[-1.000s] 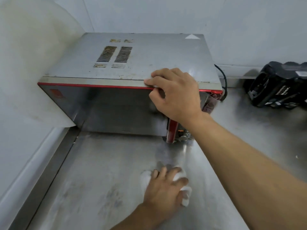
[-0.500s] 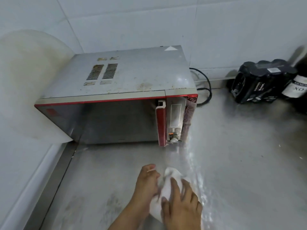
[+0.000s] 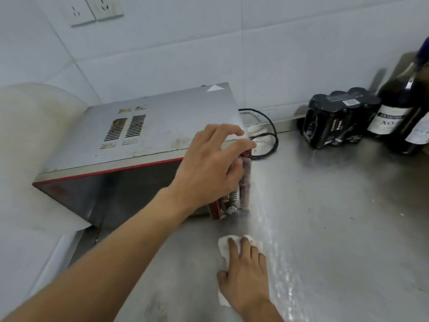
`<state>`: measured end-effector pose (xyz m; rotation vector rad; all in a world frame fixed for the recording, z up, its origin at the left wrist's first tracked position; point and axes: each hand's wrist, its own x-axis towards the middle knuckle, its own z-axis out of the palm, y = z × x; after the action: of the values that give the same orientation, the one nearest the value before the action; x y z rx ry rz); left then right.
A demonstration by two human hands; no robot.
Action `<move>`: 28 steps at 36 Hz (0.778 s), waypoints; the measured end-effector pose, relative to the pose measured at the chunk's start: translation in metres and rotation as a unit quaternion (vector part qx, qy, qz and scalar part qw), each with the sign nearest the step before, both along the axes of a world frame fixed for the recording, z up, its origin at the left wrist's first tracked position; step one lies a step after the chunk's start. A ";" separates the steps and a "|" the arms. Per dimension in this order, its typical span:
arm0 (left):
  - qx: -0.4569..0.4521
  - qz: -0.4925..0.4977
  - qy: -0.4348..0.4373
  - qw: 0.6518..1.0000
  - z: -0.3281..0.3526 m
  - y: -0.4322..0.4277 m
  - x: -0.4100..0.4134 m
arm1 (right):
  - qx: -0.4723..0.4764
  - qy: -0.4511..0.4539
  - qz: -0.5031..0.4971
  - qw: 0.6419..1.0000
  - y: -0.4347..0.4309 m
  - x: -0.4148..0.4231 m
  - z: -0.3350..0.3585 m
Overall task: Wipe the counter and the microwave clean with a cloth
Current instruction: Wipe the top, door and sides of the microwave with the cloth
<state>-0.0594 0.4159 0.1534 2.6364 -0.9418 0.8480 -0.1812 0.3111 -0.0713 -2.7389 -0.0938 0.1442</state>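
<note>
At the far left, a pale rounded plastic board (image 3: 34, 147) is being left leaning at the tiled wall, just beside the boxy silver microwave with a red-trimmed front (image 3: 162, 126). The microwave is being held by the left hand (image 3: 206, 168). Its fingers are being curled over the front right top corner and down across the control panel, with the thumb reaching toward the side wall.

Lower and to the right, a crumpled white cloth (image 3: 224, 248) is being pressed onto the brushed stainless-steel worktop (image 3: 336, 217) by the right hand (image 3: 246, 277). The fingers are being laid straight on top of the cloth, and nothing is being gripped. The cloth is lying near the microwave's front right corner, apart from it.

The step in hand is judged to be the wiping of the worktop in front of the microwave. To do it well:

- Even palm pressure is to be applied.
- Overlapping strokes are to be run toward the shining streak to the right of the cloth.
- The cloth edges are to be tucked under the fingers so that the cloth is not being bunched.
- The hold on the microwave is to be made light, so that the housing is not being pushed onto the black power cable (image 3: 276, 142) looped behind it.

Further right, a shrink-wrapped pack of black cans (image 3: 334, 119) and dark glass bottles (image 3: 394, 112) are standing at the wall, well apart from the cloth. Strokes are to be stopped short of them.
</note>
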 end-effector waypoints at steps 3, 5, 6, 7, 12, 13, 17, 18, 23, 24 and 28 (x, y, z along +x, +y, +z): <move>0.092 -0.044 0.002 0.995 0.006 -0.009 0.030 | 0.031 0.019 0.012 0.999 -0.011 -0.032 -0.009; 0.153 -0.056 0.007 0.987 0.007 -0.012 0.045 | 0.052 0.014 0.001 0.999 -0.021 -0.044 -0.014; 0.176 -0.055 0.011 0.983 0.007 -0.014 0.051 | 0.055 -0.002 -0.007 0.998 -0.027 -0.045 -0.015; 0.191 -0.054 0.017 0.980 0.007 -0.014 0.055 | 0.052 -0.018 -0.014 0.998 -0.034 -0.043 -0.016; 0.178 -0.067 0.054 0.980 -0.003 -0.011 0.066 | 0.006 -0.040 -0.030 0.999 -0.074 -0.001 -0.016; 0.167 -0.066 0.055 0.982 -0.004 -0.010 0.066 | 0.003 -0.042 -0.035 0.998 -0.082 0.012 -0.016; 0.159 -0.067 0.045 0.984 -0.006 -0.014 0.062 | -0.011 -0.067 -0.059 0.996 -0.095 0.057 -0.012; 0.161 -0.071 0.044 0.983 -0.006 -0.015 0.061 | -0.008 -0.062 -0.051 0.997 -0.094 0.064 -0.010; 0.140 -0.052 0.053 0.987 -0.005 -0.018 0.063 | 0.013 -0.052 0.019 0.998 -0.101 0.060 -0.009; 0.138 -0.048 0.052 0.988 -0.005 -0.018 0.063 | 0.020 -0.056 0.046 0.997 -0.106 0.055 -0.011; 0.127 -0.041 0.069 0.989 -0.004 -0.020 0.063 | 0.029 -0.068 0.088 0.993 -0.123 0.054 -0.023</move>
<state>0.0032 0.3957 0.1491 2.7997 -1.1805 0.5510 -0.1268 0.1878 -0.0940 -2.6778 -0.3728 0.0022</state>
